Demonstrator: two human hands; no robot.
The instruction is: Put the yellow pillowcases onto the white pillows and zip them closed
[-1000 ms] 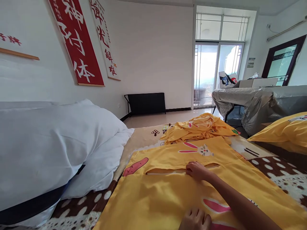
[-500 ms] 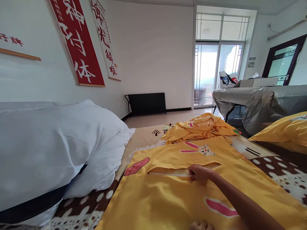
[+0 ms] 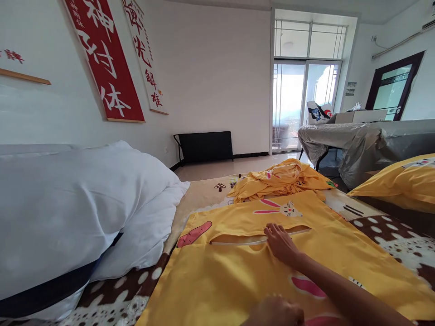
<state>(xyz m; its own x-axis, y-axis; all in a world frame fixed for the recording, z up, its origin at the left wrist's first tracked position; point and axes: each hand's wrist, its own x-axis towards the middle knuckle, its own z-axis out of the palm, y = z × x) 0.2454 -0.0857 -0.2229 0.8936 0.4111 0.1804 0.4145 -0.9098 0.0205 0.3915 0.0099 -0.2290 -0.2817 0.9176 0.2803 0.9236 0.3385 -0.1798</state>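
Note:
A yellow pillowcase (image 3: 210, 276) printed with rabbits and a carrot lies flat on the bed. Across its upper part runs a long slit (image 3: 234, 241) that gapes open, with a pale strip along its lower edge. At the middle of this slit, my right hand (image 3: 280, 242) has its fingers bent over and pinching the cloth edge. My left hand (image 3: 275, 311) is low over the pillowcase at the bottom of the view. It looks curled and somewhat blurred, and what it may hold is hidden.
White pillows (image 3: 136, 190) are piled on the left. Crumpled yellow cloth (image 3: 268, 181) lies beyond the pillowcase, and a yellow pillow (image 3: 401, 181) is at the right. A brown and cream blanket (image 3: 377, 233) covers the bed. Farther back stands a plastic-covered table (image 3: 353, 136).
My left hand has come up farther into view from the bottom edge. My right hand has shifted slightly left and up along the slit, its fingers now reaching over the edge.

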